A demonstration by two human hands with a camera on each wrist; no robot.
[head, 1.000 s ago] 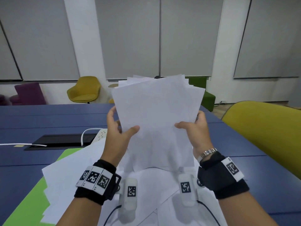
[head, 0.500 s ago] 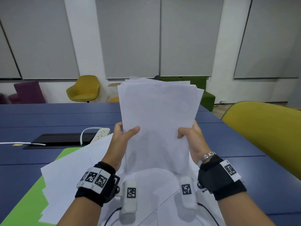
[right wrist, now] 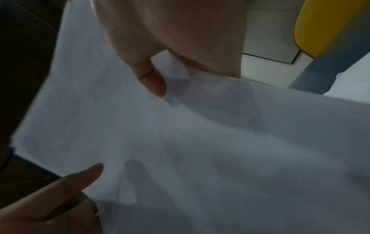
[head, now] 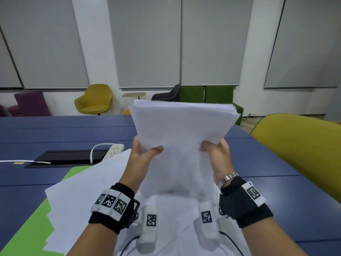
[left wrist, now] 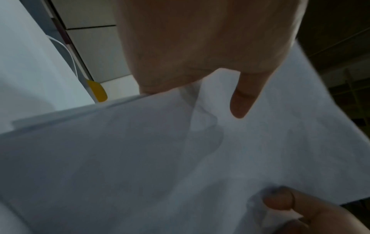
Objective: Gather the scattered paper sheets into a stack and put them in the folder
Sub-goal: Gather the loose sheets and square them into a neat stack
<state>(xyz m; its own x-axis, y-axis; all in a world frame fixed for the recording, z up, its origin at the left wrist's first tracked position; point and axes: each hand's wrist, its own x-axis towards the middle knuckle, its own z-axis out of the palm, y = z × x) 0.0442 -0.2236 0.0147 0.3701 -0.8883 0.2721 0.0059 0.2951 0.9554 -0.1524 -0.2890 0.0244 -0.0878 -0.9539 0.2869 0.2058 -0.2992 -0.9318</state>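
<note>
An upright stack of white paper sheets [head: 182,143] stands on its lower edge over the table in front of me. My left hand [head: 145,154] grips its left side, thumb on the front face. My right hand [head: 215,152] grips its right side the same way. In the left wrist view the stack [left wrist: 160,158] fills the picture, my left hand [left wrist: 238,101] on it. The right wrist view shows the stack [right wrist: 200,142] under my right hand [right wrist: 156,85]. More loose white sheets [head: 88,196] lie spread on the table, partly covering a green folder [head: 27,228].
The table is dark blue [head: 55,133], with a black cable tray [head: 66,157] and a white power strip [head: 114,150] at the left. A yellow chair back [head: 304,154] stands close at the right. Other chairs line the far wall.
The fanned sheets have been squared into a tighter stack and lowered toward the table. Both hands slid inward and down along its sides.
</note>
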